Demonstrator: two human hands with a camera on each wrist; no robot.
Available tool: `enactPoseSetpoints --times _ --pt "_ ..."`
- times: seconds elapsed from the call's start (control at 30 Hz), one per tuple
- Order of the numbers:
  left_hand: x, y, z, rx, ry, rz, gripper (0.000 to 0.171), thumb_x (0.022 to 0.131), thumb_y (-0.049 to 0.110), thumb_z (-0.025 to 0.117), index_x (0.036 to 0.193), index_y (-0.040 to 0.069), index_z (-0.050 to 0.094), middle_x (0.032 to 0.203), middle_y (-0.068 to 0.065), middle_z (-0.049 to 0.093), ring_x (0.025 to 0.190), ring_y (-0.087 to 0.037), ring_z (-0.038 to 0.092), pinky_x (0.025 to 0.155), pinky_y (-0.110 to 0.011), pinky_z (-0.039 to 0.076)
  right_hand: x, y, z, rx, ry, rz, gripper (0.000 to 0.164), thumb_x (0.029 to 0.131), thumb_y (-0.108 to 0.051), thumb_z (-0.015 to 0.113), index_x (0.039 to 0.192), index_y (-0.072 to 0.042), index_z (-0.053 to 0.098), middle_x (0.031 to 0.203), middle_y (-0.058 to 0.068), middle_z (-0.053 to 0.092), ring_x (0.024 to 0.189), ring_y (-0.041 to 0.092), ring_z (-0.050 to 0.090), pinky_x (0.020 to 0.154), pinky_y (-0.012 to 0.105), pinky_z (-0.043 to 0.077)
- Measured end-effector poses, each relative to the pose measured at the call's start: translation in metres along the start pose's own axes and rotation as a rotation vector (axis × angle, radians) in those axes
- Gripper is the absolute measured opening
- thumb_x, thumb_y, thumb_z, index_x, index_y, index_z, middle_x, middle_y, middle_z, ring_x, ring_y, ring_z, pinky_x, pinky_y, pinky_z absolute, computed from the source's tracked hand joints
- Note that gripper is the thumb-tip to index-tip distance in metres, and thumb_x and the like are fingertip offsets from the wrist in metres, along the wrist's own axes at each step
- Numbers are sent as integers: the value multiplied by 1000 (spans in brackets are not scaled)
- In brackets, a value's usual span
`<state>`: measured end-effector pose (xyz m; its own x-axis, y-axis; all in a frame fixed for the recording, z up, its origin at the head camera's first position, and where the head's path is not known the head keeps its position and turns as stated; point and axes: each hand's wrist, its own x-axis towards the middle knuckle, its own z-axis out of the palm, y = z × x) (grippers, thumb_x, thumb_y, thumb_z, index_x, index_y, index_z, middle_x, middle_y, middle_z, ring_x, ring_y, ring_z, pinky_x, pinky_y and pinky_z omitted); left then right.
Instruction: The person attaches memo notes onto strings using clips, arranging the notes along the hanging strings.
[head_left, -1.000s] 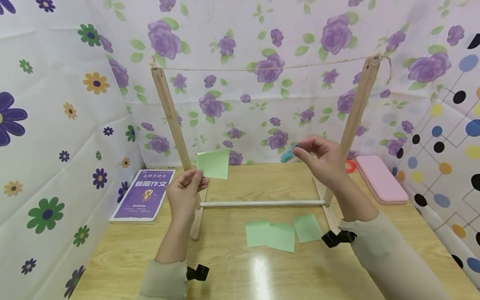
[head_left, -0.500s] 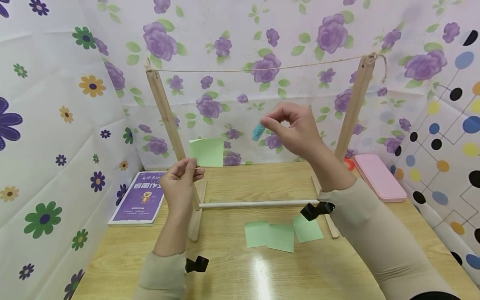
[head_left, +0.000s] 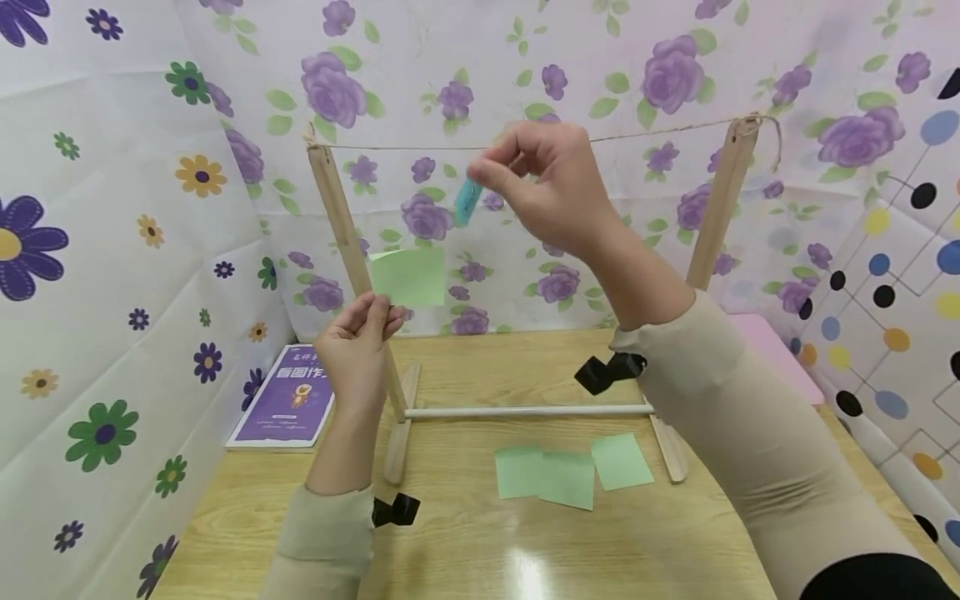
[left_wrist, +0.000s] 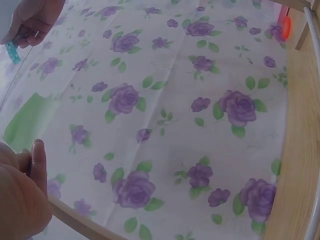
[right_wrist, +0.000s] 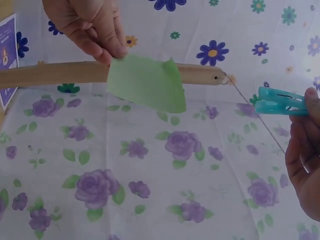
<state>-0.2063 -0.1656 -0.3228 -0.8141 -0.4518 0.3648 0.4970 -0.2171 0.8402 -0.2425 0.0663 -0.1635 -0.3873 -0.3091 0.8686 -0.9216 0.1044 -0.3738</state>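
Observation:
My left hand pinches a green square of paper by its lower left corner, holding it up before the left wooden post. Higher and to the right, my right hand holds a blue clothespin between thumb and fingers, its free end pointing down. In the right wrist view the clothespin appears beside the twine. That twine runs between the tops of the two posts, and the right hand overlaps it in the head view. Several more green papers lie on the table.
A white rod joins the feet of the wooden posts, the right one partly behind my forearm. On the left lies a purple book. A pink case is at the right, partly covered by the sleeve. Floral cloth hangs behind.
My right hand has risen and moved left with the clothespin, from low beside the right post up to the twine. My left hand has lifted the paper somewhat higher.

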Motion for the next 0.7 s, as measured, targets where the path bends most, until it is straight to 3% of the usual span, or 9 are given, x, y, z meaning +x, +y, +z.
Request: enactPoseSetpoints --times 0.1,0.27,0.6,0.7 --pt "4 4 1 -16 7 13 25 91 15 76 103 -6 71 86 -10 74 76 -15 75 77 -30 63 17 -5 -2 -2 17 -12 13 93 -1 72 81 3 72 80 8 73 58 13 53 49 20 38" --pt "11 11 6 -44 11 32 26 90 16 78 101 -7 71 84 -11 74 75 -17 75 74 -30 64 44 -16 -2 -47 23 -37 13 95 -6 72 83 0 74 80 4 72 59 11 47 52 20 37" --pt "19 17 14 -37 34 53 21 91 15 77 99 -4 73 84 -11 74 74 -18 75 73 -32 64 81 -16 14 -257 -81 133 19 98 -23 71 94 -5 76 80 -5 66 70 8 53 66 19 45" --pt "20 19 14 -30 52 63 21 90 16 78 98 -3 74 84 -12 74 74 -18 75 72 -32 64 89 -16 20 -275 -124 170 21 98 -25 69 95 -5 75 78 -6 63 72 8 54 69 20 46"
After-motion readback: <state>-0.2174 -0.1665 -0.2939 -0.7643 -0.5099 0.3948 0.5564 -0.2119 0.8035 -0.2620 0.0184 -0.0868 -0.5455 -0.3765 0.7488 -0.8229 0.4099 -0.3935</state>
